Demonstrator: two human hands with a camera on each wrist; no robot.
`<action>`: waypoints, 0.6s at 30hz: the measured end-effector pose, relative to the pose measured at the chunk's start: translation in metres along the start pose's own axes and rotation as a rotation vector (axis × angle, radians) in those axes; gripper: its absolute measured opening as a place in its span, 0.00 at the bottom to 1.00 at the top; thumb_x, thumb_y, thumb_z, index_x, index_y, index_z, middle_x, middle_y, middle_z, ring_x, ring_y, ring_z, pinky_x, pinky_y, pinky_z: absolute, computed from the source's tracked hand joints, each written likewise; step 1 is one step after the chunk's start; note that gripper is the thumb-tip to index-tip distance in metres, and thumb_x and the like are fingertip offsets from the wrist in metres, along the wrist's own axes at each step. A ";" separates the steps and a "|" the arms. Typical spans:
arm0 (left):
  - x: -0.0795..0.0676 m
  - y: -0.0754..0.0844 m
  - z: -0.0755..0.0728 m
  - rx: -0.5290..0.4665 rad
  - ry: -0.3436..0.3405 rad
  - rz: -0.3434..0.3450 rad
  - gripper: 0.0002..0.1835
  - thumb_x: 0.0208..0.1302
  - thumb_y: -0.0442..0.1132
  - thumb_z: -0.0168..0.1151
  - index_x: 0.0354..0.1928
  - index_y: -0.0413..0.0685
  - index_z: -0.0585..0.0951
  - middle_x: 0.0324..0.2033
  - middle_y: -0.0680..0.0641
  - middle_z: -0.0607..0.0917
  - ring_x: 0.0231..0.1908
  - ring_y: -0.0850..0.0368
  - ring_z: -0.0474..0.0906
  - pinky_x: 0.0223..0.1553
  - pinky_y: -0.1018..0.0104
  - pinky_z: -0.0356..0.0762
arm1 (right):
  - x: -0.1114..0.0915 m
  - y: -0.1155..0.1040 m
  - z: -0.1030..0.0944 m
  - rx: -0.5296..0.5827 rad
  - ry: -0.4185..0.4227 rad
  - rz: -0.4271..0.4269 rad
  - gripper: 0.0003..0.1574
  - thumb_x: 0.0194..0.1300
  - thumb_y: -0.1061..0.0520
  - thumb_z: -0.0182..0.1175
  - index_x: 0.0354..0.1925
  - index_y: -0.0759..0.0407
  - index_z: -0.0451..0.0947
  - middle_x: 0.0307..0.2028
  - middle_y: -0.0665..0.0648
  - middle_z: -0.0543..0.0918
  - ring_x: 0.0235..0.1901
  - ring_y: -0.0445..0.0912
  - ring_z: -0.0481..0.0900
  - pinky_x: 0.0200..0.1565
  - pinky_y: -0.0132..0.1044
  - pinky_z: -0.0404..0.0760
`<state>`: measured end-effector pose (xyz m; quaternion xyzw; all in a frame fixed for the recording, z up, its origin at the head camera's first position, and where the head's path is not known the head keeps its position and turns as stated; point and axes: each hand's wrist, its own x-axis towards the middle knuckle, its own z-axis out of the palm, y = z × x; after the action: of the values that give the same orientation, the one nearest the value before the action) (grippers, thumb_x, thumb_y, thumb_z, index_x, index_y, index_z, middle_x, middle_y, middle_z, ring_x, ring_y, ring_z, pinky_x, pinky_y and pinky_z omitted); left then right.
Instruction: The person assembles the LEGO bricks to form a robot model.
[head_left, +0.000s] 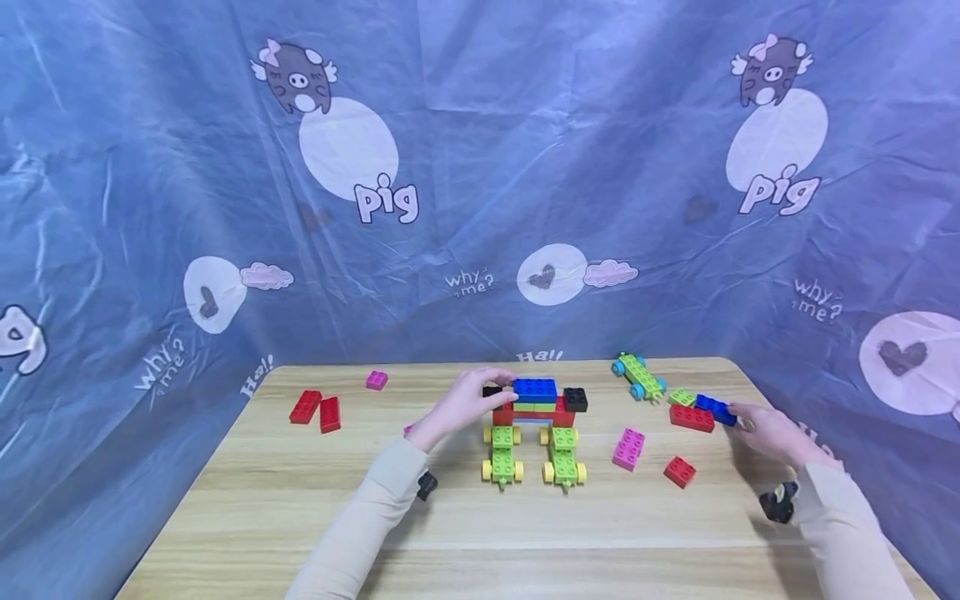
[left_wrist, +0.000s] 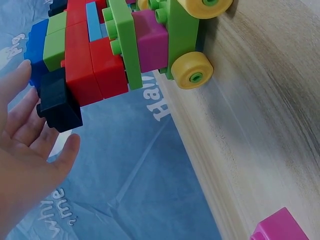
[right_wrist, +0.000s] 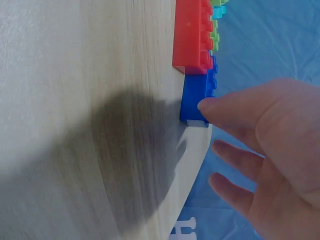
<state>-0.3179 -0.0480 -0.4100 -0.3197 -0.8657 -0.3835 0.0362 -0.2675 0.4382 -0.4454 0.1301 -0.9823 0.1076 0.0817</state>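
A built structure of toy bricks stands mid-table: two lime wheeled bases [head_left: 502, 462] with yellow wheels carry red bricks [left_wrist: 82, 60], lime bricks and a blue top brick [head_left: 535, 390]. Black bricks [head_left: 575, 400] sit at both ends. My left hand [head_left: 467, 404] is at its left end, thumb and fingers pinching the blue top brick around the left black brick [left_wrist: 60, 100]. At the right, my right hand [head_left: 776, 435] pinches the end of another blue brick [right_wrist: 197, 95], which lies on the table beside a red brick [head_left: 692, 418]. Some fingertips there are hidden.
A lime wheeled base [head_left: 637, 377] with blue wheels stands at the back right, near a small lime brick [head_left: 681, 397]. A pink brick [head_left: 628, 448] and a red brick [head_left: 679, 472] lie right of the structure. Two red bricks [head_left: 306, 407] and a pink brick [head_left: 377, 380] lie left.
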 end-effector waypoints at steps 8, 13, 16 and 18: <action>0.000 0.000 -0.001 0.018 0.001 0.001 0.19 0.62 0.48 0.60 0.53 0.51 0.79 0.49 0.50 0.84 0.51 0.57 0.79 0.58 0.61 0.75 | -0.007 0.001 -0.018 -0.016 -0.109 0.154 0.13 0.52 0.57 0.63 0.34 0.66 0.80 0.28 0.63 0.81 0.27 0.50 0.74 0.30 0.51 0.76; 0.000 0.001 -0.001 0.026 -0.004 0.008 0.19 0.63 0.49 0.60 0.53 0.51 0.79 0.49 0.50 0.84 0.51 0.57 0.79 0.57 0.61 0.75 | -0.014 0.002 -0.031 0.013 -0.214 0.280 0.19 0.49 0.54 0.65 0.38 0.66 0.80 0.36 0.70 0.81 0.31 0.57 0.76 0.29 0.56 0.75; 0.000 0.001 -0.001 0.028 -0.009 0.009 0.19 0.63 0.49 0.60 0.54 0.51 0.79 0.49 0.50 0.84 0.51 0.57 0.79 0.58 0.61 0.75 | -0.016 0.002 -0.032 0.012 -0.207 0.314 0.18 0.50 0.53 0.65 0.37 0.63 0.80 0.35 0.69 0.81 0.30 0.57 0.76 0.26 0.54 0.74; 0.000 0.000 -0.001 0.028 -0.007 0.006 0.19 0.63 0.49 0.60 0.54 0.51 0.79 0.49 0.50 0.84 0.51 0.57 0.79 0.58 0.61 0.74 | -0.017 0.002 -0.030 0.027 -0.176 0.339 0.19 0.51 0.51 0.64 0.37 0.63 0.79 0.34 0.69 0.81 0.29 0.57 0.76 0.25 0.53 0.73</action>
<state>-0.3178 -0.0484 -0.4093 -0.3233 -0.8700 -0.3702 0.0388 -0.2482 0.4512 -0.4198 -0.0274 -0.9919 0.1211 -0.0254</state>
